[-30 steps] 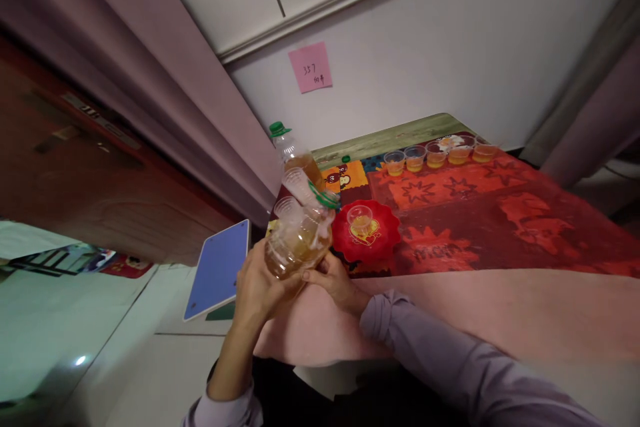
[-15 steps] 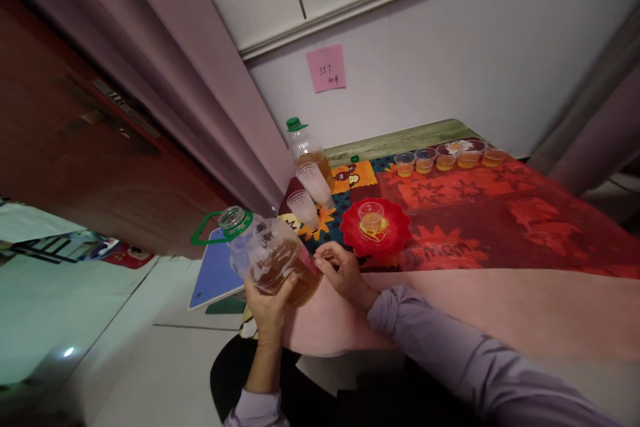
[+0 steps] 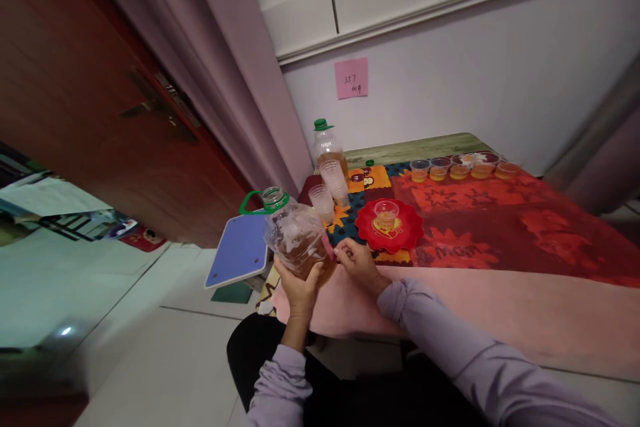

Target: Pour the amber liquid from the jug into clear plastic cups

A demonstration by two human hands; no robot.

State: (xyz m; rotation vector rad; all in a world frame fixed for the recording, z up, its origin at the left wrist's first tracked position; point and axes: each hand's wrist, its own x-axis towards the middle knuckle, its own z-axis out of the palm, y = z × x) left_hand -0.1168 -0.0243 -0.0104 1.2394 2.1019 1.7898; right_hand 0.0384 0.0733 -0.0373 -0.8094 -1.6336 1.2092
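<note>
Jug (image 3: 295,233) of amber liquid, clear and uncapped, is in front of me at the near left corner of the table, leaning to my left with its mouth upward; I judge that this angle holds the liquid back from the open neck. My left hand (image 3: 300,287) is spread around its lower side, thumb apart from the fingers, probably because the weight sits low. My right hand (image 3: 356,260) is drawn in narrow, fingertips at the pink label (image 3: 329,245) on the jug's side; I cannot tell whether they pinch it or merely touch. Nor can I tell whether the jug's base rests on the pink cloth (image 3: 500,300). The green handle (image 3: 250,202) juts from the neck, away from both hands.

Just beyond the jug, two leaning stacks of clear cups, a short stack (image 3: 321,205) and a taller stack (image 3: 334,180), are near enough to reach easily, I would say. Behind them a second jug (image 3: 330,142) wears its green cap, and a small green lid (image 3: 369,163) lies beside it. To the right, one cup (image 3: 387,213) with a little liquid sits on a red scalloped plate (image 3: 365,230), perhaps to catch drips. Farther back, five part-filled cups (image 3: 459,172) stand in a row, seemingly lined up away from my elbows.
</note>
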